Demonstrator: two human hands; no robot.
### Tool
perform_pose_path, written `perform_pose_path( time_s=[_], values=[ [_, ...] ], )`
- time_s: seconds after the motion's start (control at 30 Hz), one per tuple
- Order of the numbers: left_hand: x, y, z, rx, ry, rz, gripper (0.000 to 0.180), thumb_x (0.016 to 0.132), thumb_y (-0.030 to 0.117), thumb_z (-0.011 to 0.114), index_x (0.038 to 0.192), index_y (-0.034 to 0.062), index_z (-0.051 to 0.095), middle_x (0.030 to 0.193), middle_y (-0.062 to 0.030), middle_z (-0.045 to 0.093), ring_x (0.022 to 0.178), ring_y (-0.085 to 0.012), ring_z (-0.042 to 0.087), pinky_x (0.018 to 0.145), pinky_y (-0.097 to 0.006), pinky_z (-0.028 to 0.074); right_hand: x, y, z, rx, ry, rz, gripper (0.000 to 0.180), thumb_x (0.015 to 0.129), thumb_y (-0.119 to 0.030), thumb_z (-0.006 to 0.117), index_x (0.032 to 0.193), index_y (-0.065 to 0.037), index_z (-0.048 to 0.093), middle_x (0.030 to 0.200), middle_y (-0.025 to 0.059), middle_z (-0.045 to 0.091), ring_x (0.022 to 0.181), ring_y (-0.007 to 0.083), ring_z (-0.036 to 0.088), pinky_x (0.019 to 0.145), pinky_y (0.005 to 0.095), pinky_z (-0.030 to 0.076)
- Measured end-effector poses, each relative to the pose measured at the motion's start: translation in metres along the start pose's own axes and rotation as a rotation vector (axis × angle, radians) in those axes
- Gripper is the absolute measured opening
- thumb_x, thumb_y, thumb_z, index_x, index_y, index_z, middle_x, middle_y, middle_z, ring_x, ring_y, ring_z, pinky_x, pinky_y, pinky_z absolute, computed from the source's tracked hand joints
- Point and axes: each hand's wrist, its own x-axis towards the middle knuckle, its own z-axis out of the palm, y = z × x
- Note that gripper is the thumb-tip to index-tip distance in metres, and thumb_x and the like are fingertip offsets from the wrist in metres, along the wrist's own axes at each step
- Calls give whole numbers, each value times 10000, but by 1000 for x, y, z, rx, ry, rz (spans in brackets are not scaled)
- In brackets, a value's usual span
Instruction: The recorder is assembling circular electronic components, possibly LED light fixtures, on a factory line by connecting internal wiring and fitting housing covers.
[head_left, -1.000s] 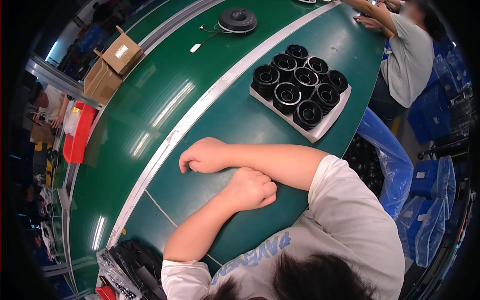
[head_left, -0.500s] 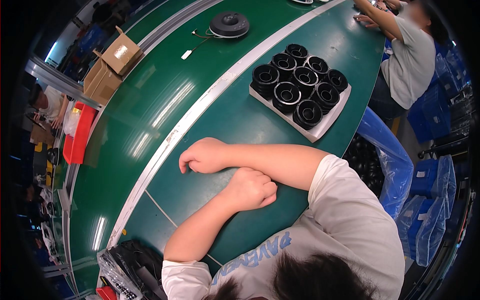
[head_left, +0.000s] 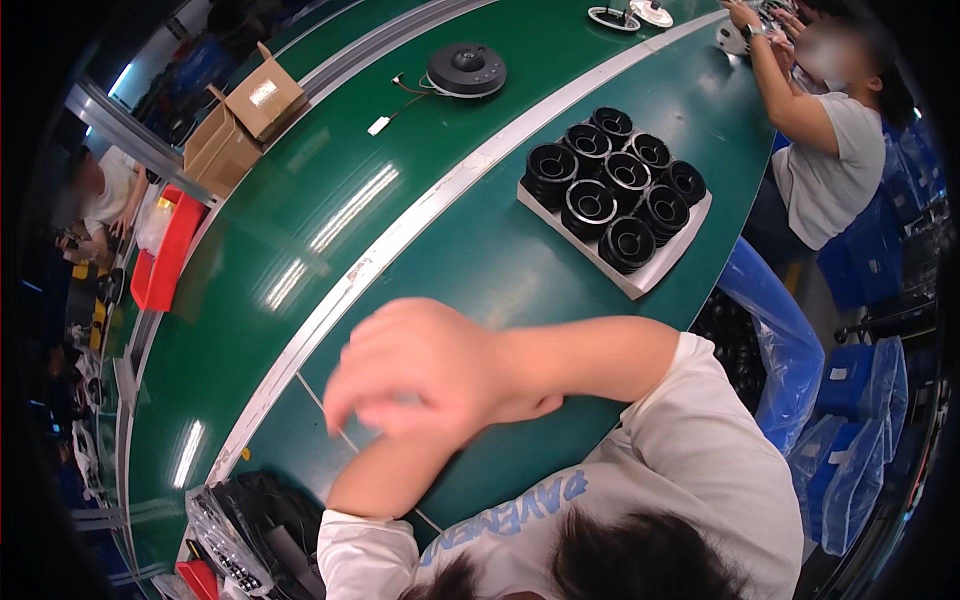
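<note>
My right hand (head_left: 410,365) reaches across my body and sits above my left wrist, loosely curled, with a gap between thumb and fingers. It is blurred by motion, and nothing shows in it. Beneath it, my left hand (head_left: 545,404) is mostly hidden; just a small part shows past my right wrist, so its fingers cannot be read. Both forearms cross over the dark green table (head_left: 450,270). Beyond them, a shallow white tray (head_left: 640,286) holds several stacks of black ring-shaped parts (head_left: 590,203), apart from my hands.
A round dark device (head_left: 467,70) with wires lies on the green conveyor (head_left: 340,170). Cardboard boxes (head_left: 262,95) and a red bin (head_left: 165,260) stand at left. A black bag (head_left: 265,530) is at lower left. A co-worker (head_left: 835,160) sits at far right, near a blue-lined container (head_left: 790,340).
My right hand has risen and come back over my left hand, covering most of it. The view has shifted slightly. The co-worker at far right now holds up a pale rounded part.
</note>
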Motion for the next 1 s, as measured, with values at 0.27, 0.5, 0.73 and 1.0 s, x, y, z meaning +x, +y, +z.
perform_pose_path(
  time_s=[0.27, 0.5, 0.73, 1.0],
  values=[
    [-49, -26, 41, -12, -289, -403, 184, 624, 144, 610, 502, 104, 478, 538, -56, 519, 532, -262, 533, 471, -382, 413, -10, -90, -31, -111, 391, -187, 53, 674, -178, 590, 720, -198, 573, 595, -37, 435, 521, 156, 444, 467, 311, 305],
    [-43, -22, 35, -11, -260, -401, 223, 629, 106, 600, 490, 94, 426, 494, -48, 475, 485, -249, 505, 438, -373, 387, 18, -87, -45, -230, 405, -741, 85, 826, -123, 553, 765, -153, 603, 589, 11, 528, 438, 107, 501, 366, 182, 321],
    [-50, -26, 38, 82, -295, -367, 246, 646, 107, 601, 478, 93, 421, 482, -48, 468, 477, -243, 500, 424, -364, 374, 8, -96, -29, -79, 549, -538, 93, 809, -83, 506, 744, -146, 527, 566, 11, 511, 417, 112, 508, 348, 182, 278],
    [-50, -27, 34, 5, -321, -372, 234, 634, 104, 602, 479, 94, 427, 483, -42, 468, 469, -240, 496, 421, -362, 375, 6, -96, -24, -147, 595, -515, 101, 794, -61, 507, 731, -139, 494, 561, 17, 506, 416, 107, 499, 348, 197, 254]
  ],
)
